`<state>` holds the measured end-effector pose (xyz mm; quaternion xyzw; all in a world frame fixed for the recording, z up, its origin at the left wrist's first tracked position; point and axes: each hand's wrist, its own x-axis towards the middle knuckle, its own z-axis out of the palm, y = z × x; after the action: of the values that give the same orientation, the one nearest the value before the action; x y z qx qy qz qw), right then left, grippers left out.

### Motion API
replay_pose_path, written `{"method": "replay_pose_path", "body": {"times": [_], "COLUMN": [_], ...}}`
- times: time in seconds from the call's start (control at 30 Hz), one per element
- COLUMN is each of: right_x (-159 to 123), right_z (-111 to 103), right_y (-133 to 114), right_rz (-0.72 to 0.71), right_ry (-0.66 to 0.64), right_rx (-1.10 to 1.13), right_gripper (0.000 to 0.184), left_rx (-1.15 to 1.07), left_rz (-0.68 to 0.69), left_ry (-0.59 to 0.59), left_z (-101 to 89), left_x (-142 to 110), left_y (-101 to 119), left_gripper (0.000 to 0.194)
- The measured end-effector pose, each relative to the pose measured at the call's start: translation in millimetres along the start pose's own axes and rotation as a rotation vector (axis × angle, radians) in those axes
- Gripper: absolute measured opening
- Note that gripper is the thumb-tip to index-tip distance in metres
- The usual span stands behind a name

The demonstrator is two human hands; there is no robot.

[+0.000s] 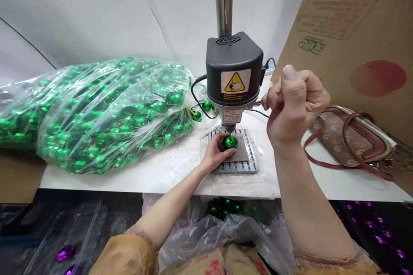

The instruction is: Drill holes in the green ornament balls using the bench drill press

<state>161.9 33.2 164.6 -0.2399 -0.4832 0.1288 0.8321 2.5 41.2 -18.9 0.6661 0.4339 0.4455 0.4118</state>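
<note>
Glossy green and faceted, a round bauble sits just right of the frame's centre, pinched between the left hand's thumb and fingers, over a flat brown board and slotted metal base. Right of centre, the right hand is fisted; its contents are hidden.
</note>
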Motion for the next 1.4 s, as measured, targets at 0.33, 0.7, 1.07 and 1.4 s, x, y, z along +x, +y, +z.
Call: {"method": "replay_pose_path", "body": {"times": [0.33,0.7,1.07,1.4], "right_x": [-13,-25,-33,-37], "right_z": [-6,-13,-15,-19], "right_y": [2,8,15,19], "right_rz": [-0.014,-0.152,-0.261,-0.265], "right_ry": [0.026,-0.04,-0.011,-0.025], "right_rx": [0.003,0.099,0.113,0.125], "right_gripper": [0.047,0.047,0.045,0.048], "left_rx": [-0.031,-0.049,-0.068,-0.072], "left_rz": [-0.007,-0.004,0.01,-0.005], "left_ry": [-0.041,-0.039,-0.039,-0.048], "left_z": [-0.4,0.0,0.4,0.2], "left_x": [-2,-3,-2,-3], "left_y": [-4,-1,-1,-4], "left_gripper": [0.055,0.054,0.055,0.054]}}
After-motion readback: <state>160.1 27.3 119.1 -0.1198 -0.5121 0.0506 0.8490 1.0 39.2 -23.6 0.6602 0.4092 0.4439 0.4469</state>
